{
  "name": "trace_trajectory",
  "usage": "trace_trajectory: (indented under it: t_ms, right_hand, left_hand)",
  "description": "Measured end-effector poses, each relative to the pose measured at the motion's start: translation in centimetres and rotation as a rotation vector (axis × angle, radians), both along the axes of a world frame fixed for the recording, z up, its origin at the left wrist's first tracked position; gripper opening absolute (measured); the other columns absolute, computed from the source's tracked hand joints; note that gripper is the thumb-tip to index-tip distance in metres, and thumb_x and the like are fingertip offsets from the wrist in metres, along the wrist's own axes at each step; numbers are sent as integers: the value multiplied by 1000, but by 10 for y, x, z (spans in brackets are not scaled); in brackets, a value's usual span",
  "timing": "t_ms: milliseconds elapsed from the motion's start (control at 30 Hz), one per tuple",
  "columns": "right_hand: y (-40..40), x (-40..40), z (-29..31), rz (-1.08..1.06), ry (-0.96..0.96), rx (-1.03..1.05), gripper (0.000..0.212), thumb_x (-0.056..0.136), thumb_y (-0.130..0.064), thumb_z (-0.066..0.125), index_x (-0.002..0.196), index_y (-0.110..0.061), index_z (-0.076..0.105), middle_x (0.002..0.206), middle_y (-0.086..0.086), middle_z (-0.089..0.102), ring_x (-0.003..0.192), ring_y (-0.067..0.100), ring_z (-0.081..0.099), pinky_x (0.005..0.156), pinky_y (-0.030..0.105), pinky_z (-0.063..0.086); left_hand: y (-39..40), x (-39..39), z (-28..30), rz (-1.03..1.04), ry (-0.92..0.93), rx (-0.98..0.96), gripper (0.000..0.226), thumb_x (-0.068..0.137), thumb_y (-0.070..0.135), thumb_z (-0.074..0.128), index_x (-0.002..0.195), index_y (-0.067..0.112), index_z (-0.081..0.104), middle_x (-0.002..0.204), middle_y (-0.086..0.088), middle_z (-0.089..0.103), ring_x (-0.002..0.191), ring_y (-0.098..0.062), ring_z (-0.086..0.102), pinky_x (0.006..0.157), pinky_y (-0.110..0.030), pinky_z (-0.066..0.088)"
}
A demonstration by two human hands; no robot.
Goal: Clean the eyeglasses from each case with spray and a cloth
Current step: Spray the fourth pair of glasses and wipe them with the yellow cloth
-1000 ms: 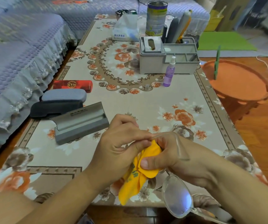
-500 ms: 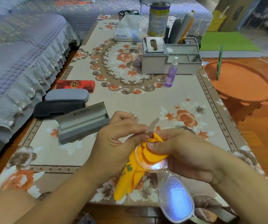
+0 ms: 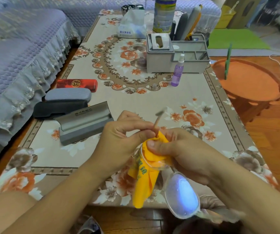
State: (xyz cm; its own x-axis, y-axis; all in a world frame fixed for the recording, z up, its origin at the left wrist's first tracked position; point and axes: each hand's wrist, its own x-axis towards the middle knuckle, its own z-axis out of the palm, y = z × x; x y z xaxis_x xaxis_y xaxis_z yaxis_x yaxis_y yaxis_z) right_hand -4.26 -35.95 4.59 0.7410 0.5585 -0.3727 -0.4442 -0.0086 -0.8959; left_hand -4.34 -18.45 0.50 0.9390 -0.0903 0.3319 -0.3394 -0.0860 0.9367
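Observation:
Clear-framed eyeglasses (image 3: pixel 182 198) hang over the table's near edge. My left hand (image 3: pixel 119 141) pinches the frame at the hinge of one temple arm, which sticks up. My right hand (image 3: pixel 181 152) pinches a yellow cloth (image 3: pixel 146 179) around the upper lens, thumb on top. The lower lens is bare and reflects light. An open grey case (image 3: pixel 83 124) lies to the left, with a black case (image 3: pixel 60 108), a blue-grey case (image 3: pixel 68 95) and a red case (image 3: pixel 76 84) behind it. The purple spray bottle (image 3: pixel 177 71) stands mid-table.
A grey desk organizer (image 3: pixel 176 59) holding pens, a tin can (image 3: pixel 163 14) and a tissue pack (image 3: pixel 131 24) stand at the far end of the floral table (image 3: pixel 152 102). A purple sofa (image 3: pixel 17 56) runs along the left. An orange stool (image 3: pixel 247 81) stands to the right.
The glasses have turned in my hands: the upper lens now faces me with the cloth behind it, and the temple arm has swung up. Both hands rose slightly.

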Motion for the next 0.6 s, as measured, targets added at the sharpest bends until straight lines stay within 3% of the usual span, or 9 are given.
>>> trace_trajectory:
  t_ms: [167,333,467,600]
  right_hand:
    - [-5,1,5,-22,85,91,23,90,-15,60,76,-13,78,78,14,72,71,27,71,69,38,62]
    - [-17,5,-2,179,220,168,23,91,2,57,110,11,67,95,22,71,83,30,72,76,38,61]
    - [-17,7,-3,272,219,176,21,87,9,54,101,5,69,93,19,71,85,28,72,80,36,59]
    - [-10,3,-10,238,166,96,15,82,5,63,87,-3,74,86,17,71,79,29,68,77,37,57]
  left_hand:
    - [2,-3,1,70,-81,37,14,84,26,72,97,30,77,91,12,72,98,-25,62,87,-25,48]
    - [4,-7,6,97,-272,122,13,89,14,69,95,23,75,91,9,70,94,-32,60,82,-37,51]
    - [2,-5,6,61,-279,148,9,87,16,70,95,17,74,88,2,73,93,-34,58,82,-37,49]
    - [0,-3,1,18,-202,118,11,87,19,72,94,16,79,87,14,73,93,-26,54,81,-31,46]
